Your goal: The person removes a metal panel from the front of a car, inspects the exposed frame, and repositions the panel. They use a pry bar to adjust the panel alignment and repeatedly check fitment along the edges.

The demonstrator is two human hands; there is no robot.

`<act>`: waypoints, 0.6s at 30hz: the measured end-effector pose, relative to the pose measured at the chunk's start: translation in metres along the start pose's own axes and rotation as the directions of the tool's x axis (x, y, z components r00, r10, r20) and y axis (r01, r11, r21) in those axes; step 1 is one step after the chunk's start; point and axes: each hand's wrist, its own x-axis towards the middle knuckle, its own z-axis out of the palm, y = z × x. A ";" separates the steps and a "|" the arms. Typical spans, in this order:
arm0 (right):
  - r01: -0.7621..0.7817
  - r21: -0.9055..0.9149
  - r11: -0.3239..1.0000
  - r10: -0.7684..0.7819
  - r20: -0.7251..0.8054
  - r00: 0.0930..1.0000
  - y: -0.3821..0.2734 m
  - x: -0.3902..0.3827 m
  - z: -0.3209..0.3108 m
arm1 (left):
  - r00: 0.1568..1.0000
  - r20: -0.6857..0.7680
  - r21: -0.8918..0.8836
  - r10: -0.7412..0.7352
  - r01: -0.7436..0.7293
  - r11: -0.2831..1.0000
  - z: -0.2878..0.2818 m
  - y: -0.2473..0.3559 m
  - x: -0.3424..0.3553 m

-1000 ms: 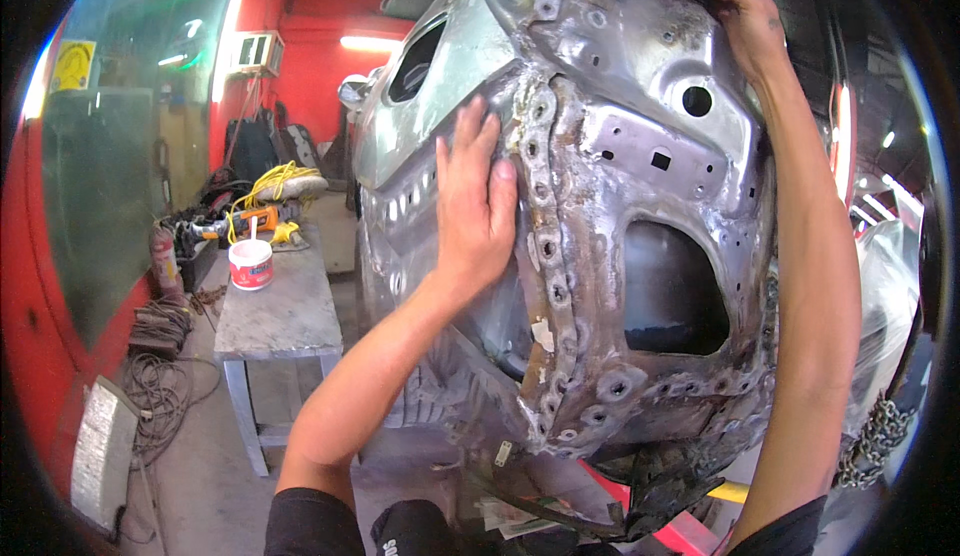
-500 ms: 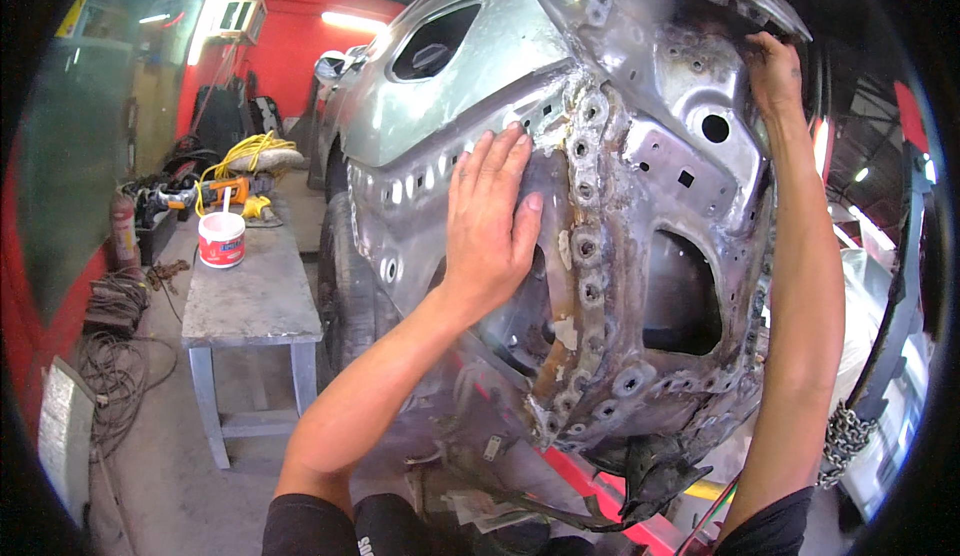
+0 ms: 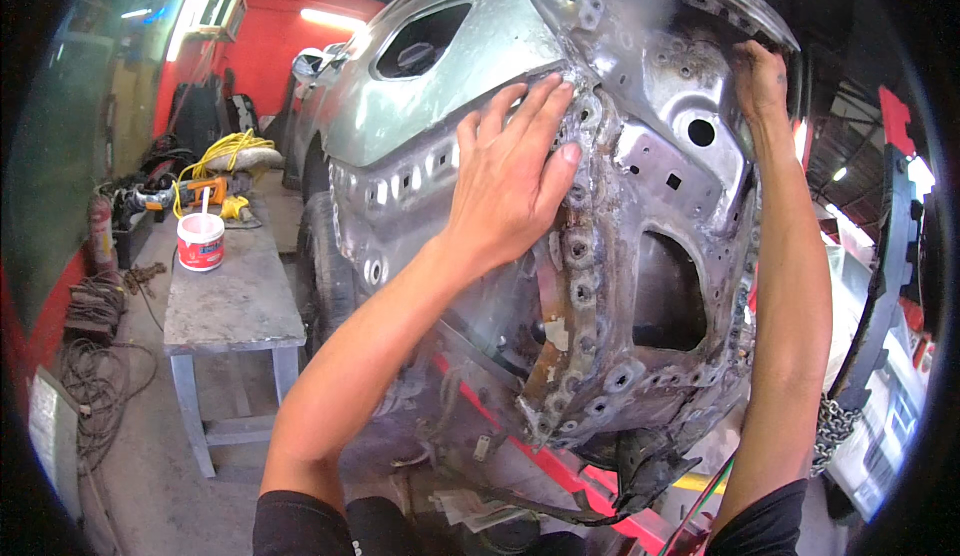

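Note:
The stripped rear corner of a car body [image 3: 655,171] stands before me, its bare metal scorched and dotted with spot-weld marks. My left hand [image 3: 515,171] lies against it with fingers spread, the fingertips at the top of the rusty vertical seam [image 3: 582,246]. That hand covers part of the side panel and holds nothing. At the upper right, my right hand [image 3: 763,81] has its fingers curled at the outer edge of the body. Its fingertips are partly hidden. Above my left hand, the silver-green outer panel [image 3: 480,56] has an oval opening [image 3: 420,44].
Left of the car is a grey bench [image 3: 230,306] with a red-and-white tub [image 3: 200,243], power tools and a yellow cord [image 3: 228,151]. Cables [image 3: 95,386] lie coiled on the floor. A chain [image 3: 835,434] hangs at the right. Red metal bars run beneath the car.
My left hand has slid up and to the right over the panel, toward the top of the seam. The right hand keeps its place on the edge while the view shifts slightly.

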 end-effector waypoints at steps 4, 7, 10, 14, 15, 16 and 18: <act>-0.024 0.026 0.999 0.022 0.057 0.998 0.003 0.004 -0.004 | 0.998 0.058 0.053 0.027 -0.030 0.998 -0.001 -0.004 0.006; 0.203 -0.400 0.893 -0.152 0.156 0.976 0.016 0.027 -0.036 | 0.996 0.073 0.001 -0.040 0.040 0.999 -0.003 -0.006 -0.002; 0.324 -0.594 0.736 -0.210 0.255 0.944 0.019 0.030 -0.039 | 0.996 0.034 0.033 -0.078 0.077 0.996 -0.005 -0.012 -0.019; 0.293 -0.523 0.801 -0.204 0.221 0.954 0.017 0.029 -0.036 | 0.994 -0.025 0.052 -0.110 0.111 0.992 -0.004 -0.019 -0.039; 0.235 -0.433 0.870 -0.173 0.179 0.969 0.014 0.022 -0.029 | 0.993 -0.025 0.060 -0.117 0.118 0.991 -0.004 -0.020 -0.042; 0.102 -0.232 0.967 -0.076 0.119 0.990 0.010 0.015 -0.022 | 0.992 -0.024 0.067 -0.124 0.125 0.990 -0.004 -0.021 -0.045; -0.033 -0.029 0.999 0.035 0.055 0.998 0.005 0.010 -0.014 | 0.991 -0.029 0.073 -0.127 0.129 0.989 -0.006 -0.021 -0.046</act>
